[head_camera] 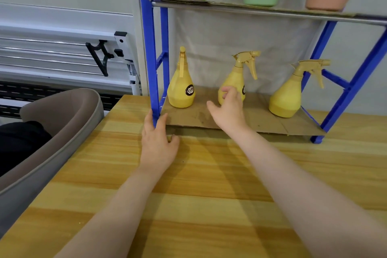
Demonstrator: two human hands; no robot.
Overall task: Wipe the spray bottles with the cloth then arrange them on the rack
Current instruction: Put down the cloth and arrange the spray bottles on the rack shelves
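A: Where are the spray bottles sitting?

B: Three yellow ones are standing up on the bottom shelf (209, 117) of the blue rack (149, 52). The middle yellow bottle (235, 81) is standing tall, its long way going straight up, and its nozzle is pointing to the right.

A: Which hand is closer to it?

B: The right hand (227, 111) is. The bottle is just past its fingers, a bit up and ahead. The fingers are reaching at the bottle's round belly, and they may be touching it, but I can't be sure.

A: Is that grip closed on it?

B: No, the fingers are spread apart and loose, not wrapped around anything.

A: And the other one?

B: The left hand (158, 142) is lying on the table (209, 205), with its fingers touching the foot of the rack's front post. It is holding nothing. The left yellow bottle (181, 90) is standing nearer to it.

A: Is the cloth showing?

B: No, I am not seeing any cloth.
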